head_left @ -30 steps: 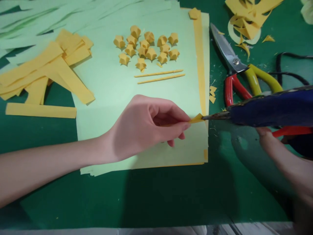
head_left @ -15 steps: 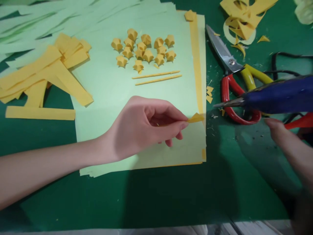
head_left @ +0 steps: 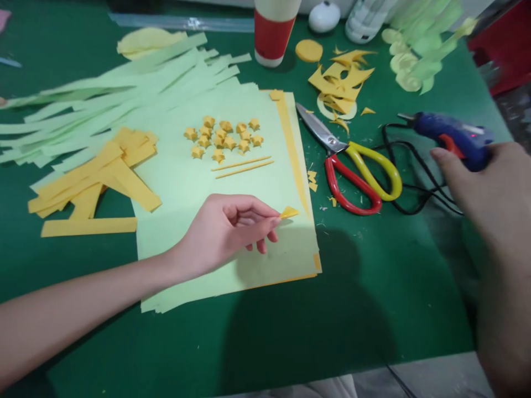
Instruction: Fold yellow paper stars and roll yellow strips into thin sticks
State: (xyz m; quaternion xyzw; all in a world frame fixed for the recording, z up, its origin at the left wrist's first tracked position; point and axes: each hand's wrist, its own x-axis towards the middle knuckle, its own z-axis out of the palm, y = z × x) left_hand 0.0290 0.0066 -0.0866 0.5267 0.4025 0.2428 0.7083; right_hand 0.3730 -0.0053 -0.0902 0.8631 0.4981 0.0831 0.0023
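My left hand (head_left: 238, 232) is above the green paper sheets (head_left: 199, 221), thumb and forefinger pinched on a small folded piece of yellow paper (head_left: 289, 212) whose tip points right. At the right, my right hand (head_left: 493, 193) is closed around a blue hot glue gun (head_left: 454, 132) with an orange trigger, its nozzle pointing left; part of the grip is hidden. Several folded yellow paper stars (head_left: 229, 143) sit on the sheets, above two thin rolled yellow sticks (head_left: 244, 168). A long yellow strip (head_left: 290, 143) runs along the sheets' right edge.
Scissors (head_left: 332, 145) with red and yellow handles lie between the sheets and the black cord (head_left: 427, 193). Yellow strips (head_left: 91, 177) are piled at left, green strips (head_left: 166, 83) behind them. A red and white cup (head_left: 274, 33) and yellow scraps (head_left: 344, 83) stand farther back.
My right hand has carried the glue gun away from the folded paper, to the right and back. The left hand keeps its pinch. The view has shifted to show more of the table's far side.
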